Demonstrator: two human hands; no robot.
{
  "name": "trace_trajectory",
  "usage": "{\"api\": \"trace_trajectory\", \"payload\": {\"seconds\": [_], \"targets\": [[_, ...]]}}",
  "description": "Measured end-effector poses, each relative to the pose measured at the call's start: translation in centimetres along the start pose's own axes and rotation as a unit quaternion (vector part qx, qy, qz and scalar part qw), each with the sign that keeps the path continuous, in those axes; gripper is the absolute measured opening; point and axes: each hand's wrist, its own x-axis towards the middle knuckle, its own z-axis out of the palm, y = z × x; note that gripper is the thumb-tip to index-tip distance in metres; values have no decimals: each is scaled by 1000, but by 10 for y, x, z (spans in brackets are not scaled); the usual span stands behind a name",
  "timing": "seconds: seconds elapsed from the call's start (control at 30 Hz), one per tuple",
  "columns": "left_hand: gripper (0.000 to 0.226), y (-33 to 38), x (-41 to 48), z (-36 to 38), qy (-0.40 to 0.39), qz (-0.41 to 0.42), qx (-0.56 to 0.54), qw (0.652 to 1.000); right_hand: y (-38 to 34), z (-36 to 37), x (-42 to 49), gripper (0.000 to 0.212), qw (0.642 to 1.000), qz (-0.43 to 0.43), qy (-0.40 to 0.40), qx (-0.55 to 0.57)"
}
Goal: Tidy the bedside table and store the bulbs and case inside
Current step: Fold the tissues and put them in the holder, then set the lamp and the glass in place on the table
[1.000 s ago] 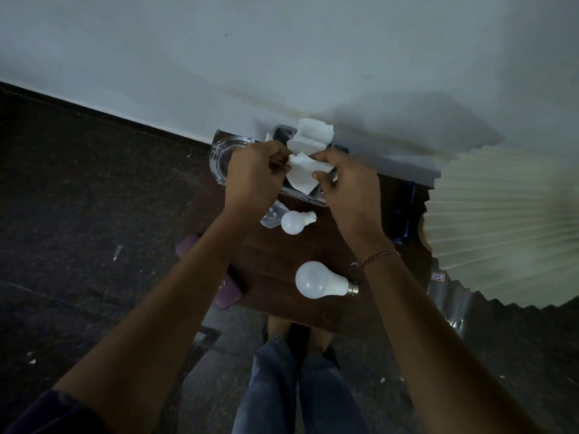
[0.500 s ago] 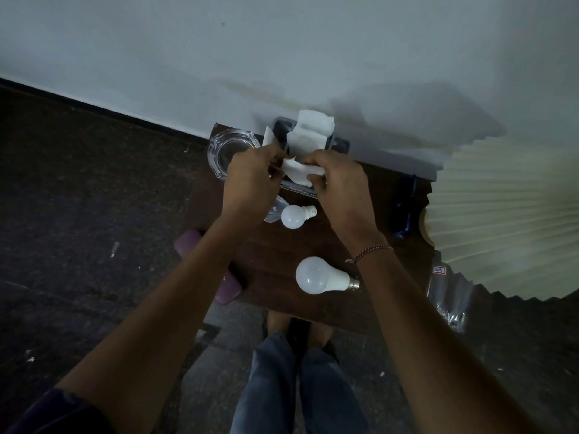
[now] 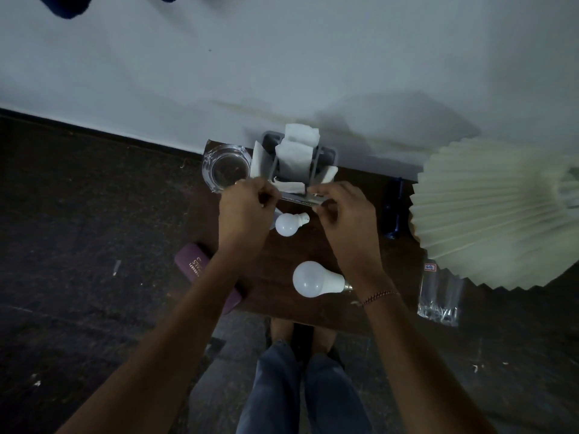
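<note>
Two white bulbs lie on the dark wooden bedside table (image 3: 279,255): a small bulb (image 3: 286,225) between my wrists and a larger bulb (image 3: 313,278) nearer the front edge. A purple case (image 3: 194,264) hangs over the table's left edge, partly under my left forearm. My left hand (image 3: 247,205) and my right hand (image 3: 344,211) are at the front of a grey tissue holder (image 3: 326,155). Each pinches one end of a folded white tissue (image 3: 289,185), which lies low against the holder's front.
A glass ashtray (image 3: 225,169) stands at the table's back left, beside the holder. A pleated cream lampshade (image 3: 485,214) covers the right side, with a dark blue object (image 3: 393,208) by it. A clear plastic bag (image 3: 438,296) lies under the shade. My legs stand before the table.
Both hands have brought the tissue down from above the holder to its front edge. The bulbs and the case have not moved.
</note>
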Motion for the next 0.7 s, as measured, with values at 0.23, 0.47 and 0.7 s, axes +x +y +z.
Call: {"api": "trace_trajectory", "payload": {"seconds": [0.23,0.47,0.7], "targets": [[10,10,-18,10,-8,-12,-22,1000,11,-13,-33,23,998,55,5,32],[10,23,-41,27,-63,3,-24,998,21,-22,-62,24,995,94,23,39],[15,42,-72,50,-130,-14,-43,991,32,-34,-87,23,990,125,59,30]]}}
